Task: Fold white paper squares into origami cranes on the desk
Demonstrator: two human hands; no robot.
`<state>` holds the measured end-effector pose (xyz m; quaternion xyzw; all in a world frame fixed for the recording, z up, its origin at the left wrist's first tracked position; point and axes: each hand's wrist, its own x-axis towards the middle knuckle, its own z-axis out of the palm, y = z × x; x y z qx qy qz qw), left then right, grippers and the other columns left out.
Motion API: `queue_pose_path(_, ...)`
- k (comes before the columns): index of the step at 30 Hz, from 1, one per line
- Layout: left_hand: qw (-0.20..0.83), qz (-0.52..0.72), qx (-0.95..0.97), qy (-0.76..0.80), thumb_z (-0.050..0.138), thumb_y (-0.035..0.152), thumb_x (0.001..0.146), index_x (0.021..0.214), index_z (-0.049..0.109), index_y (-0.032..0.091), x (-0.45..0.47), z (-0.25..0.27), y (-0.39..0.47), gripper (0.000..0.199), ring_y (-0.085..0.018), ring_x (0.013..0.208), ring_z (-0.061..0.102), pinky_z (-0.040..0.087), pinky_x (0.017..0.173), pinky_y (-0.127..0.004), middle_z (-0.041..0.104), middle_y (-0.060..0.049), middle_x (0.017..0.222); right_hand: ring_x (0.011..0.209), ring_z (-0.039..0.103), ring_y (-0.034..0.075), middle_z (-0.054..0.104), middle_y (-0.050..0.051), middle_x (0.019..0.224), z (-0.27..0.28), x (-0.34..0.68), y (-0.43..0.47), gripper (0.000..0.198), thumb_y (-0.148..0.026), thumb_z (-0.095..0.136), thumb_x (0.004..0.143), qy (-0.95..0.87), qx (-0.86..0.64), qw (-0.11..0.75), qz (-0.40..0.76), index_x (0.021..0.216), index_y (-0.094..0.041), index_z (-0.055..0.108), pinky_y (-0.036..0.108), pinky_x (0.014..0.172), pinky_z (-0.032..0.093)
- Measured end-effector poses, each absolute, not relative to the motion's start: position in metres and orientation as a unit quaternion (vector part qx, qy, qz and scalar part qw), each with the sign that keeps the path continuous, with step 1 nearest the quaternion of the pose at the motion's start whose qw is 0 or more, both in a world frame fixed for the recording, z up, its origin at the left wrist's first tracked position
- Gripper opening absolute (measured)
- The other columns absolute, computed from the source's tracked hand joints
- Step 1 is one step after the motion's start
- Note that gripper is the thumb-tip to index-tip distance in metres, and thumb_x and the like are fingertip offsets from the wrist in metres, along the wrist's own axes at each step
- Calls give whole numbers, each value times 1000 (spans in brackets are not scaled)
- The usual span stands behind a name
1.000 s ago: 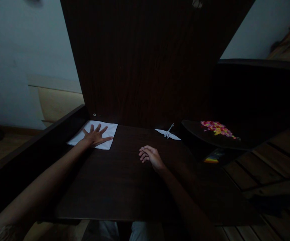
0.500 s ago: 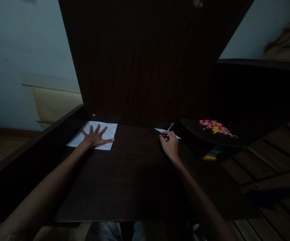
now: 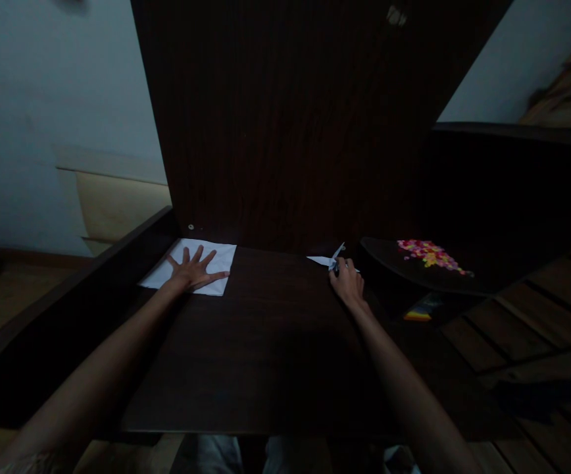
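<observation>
My left hand (image 3: 191,271) lies flat with spread fingers on a white sheet of paper (image 3: 223,253), at the left rear of the dark desk. On the right, the curled fingers of my right hand (image 3: 347,283) grip a small piece of folded white paper (image 3: 319,261). Its pointed ends stick out to the left, upward and to the right, much like a paper crane. My fingers and the dim light hide its middle.
The dark wooden desktop (image 3: 246,349) runs between both hands. A tall dark panel (image 3: 285,131) rises behind it. Small pink and yellow pieces (image 3: 433,255) lie on a raised shelf (image 3: 384,257) at right. A low side board (image 3: 78,296) borders the left.
My right hand has shifted slightly right, and more of the folded paper shows beside its fingers. My left hand stays spread on the sheet. The whole view has moved a little.
</observation>
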<state>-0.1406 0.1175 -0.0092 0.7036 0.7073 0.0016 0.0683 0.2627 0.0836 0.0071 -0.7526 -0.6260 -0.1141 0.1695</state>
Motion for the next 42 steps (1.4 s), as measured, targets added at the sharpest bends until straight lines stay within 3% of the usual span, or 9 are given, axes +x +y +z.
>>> queue_pose_path(9,60,-6,708,704,30,84,70,148,13,34,-150,-8,119,95,-51,139,-1,6,98,-78,5,-7,158,78,62,23,63,13,102,14,264,79,25,-18,49,85,-642,-740,160,-124,107,-17,60,28,58,38)
queue_pose_path(15,57,14,717,695,16,77,79,148,16,34,-156,-8,117,82,-47,140,1,6,100,-76,5,-5,158,78,61,20,67,8,90,17,260,73,16,-17,51,78,-666,-666,323,-91,89,-18,63,28,66,42)
queue_pose_path(20,53,5,723,688,13,70,84,147,18,37,-155,-13,119,72,-43,142,2,4,102,-74,7,-3,158,60,57,16,67,5,73,18,240,63,12,-24,55,73,-664,-607,437,-2,80,-17,63,27,62,44)
queue_pose_path(23,66,-4,717,694,17,77,79,147,18,38,-154,-13,122,78,-44,141,2,2,101,-75,8,-3,158,57,56,15,64,2,67,14,223,56,14,-28,59,71,-644,-587,483,85,79,-17,62,26,59,45)
queue_pose_path(29,63,-16,722,689,33,86,66,148,14,36,-155,-11,122,97,-47,140,-1,2,101,-76,5,-5,158,68,60,16,64,5,78,2,195,39,15,-32,61,74,-610,-534,551,200,81,-19,62,24,54,47)
queue_pose_path(36,55,-23,723,688,35,79,73,148,16,33,-154,-11,119,91,-48,140,4,6,99,-77,9,-8,158,61,58,14,66,4,77,-1,191,26,8,-26,59,78,-642,-498,575,99,81,-19,64,25,56,49)
queue_pose_path(39,18,8,738,674,35,75,76,147,27,29,-149,-3,112,85,-47,140,8,4,99,-77,16,-11,156,65,60,14,66,5,79,-2,192,23,7,-21,57,81,-656,-466,591,57,81,-18,63,25,56,50)
queue_pose_path(42,-68,143,773,614,32,66,84,140,43,20,-131,16,99,72,-43,141,10,5,105,-70,23,-13,155,73,63,16,65,6,81,0,191,18,10,-17,54,84,-686,-422,593,13,83,-19,64,28,64,53)
